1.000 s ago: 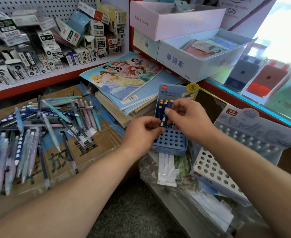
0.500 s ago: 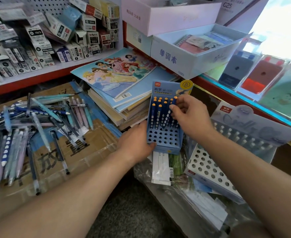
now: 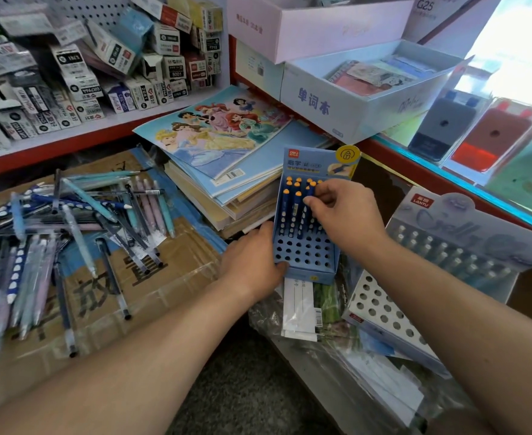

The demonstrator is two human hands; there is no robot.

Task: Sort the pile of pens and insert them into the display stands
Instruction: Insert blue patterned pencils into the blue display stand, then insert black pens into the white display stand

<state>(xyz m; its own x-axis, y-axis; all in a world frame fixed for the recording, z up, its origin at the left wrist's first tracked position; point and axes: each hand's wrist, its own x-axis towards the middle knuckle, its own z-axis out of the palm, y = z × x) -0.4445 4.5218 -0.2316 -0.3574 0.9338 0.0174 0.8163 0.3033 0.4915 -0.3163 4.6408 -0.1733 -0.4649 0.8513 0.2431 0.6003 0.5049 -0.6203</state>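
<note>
Pens heaped on cardboard below shop shelf; left hand grip wraps blue stand, right hand pinches orange-capped pen.

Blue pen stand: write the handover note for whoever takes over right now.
Left hand grips the blue stand at its lower left edge, steadying it.
Right hand pinches an orange-capped pen standing in the stand's back rows.
Done: back rows hold orange-capped pens; front rows are empty holes.
Left: the pen pile on the cardboard at left is unsorted; the white stand at right has open front holes.
</note>
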